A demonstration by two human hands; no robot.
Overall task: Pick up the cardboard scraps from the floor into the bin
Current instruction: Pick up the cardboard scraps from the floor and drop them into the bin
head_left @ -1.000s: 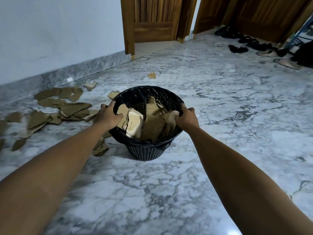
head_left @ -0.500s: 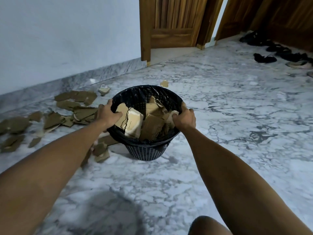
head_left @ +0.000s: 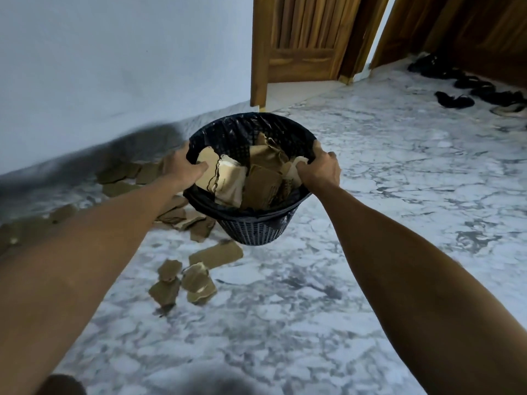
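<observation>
1. Head view shows our left hand (head_left: 182, 166) and right hand (head_left: 320, 166) on opposite sides of the bin (head_left: 251, 178); the fingers of each are clenched over its rim, thumbs inside against the black liner; we judge the two-sided grip is there to keep a loaded bin level.
2. We hold the bin off the floor (head_left: 370, 223), its base clear of the marble and tilted slightly toward us; its mouth faces up so the cardboard already inside (head_left: 256, 183) stays put.
3. We see the bin packed well up toward the rim with torn pieces standing on edge; that suggests a good share of the job is done.
4. Scraps still lie on the floor; one loose cluster (head_left: 188, 277) sits near us, below and left of the bin, and a longer scatter (head_left: 122, 178) runs along the foot of the wall (head_left: 114, 67) at left.
5. We reckon the bin is being carried toward those remaining pieces, so that each one needs only a short reach.
6. Far right, shoes (head_left: 456, 99) lie by the wooden doors (head_left: 299, 38), well apart from our work.
</observation>
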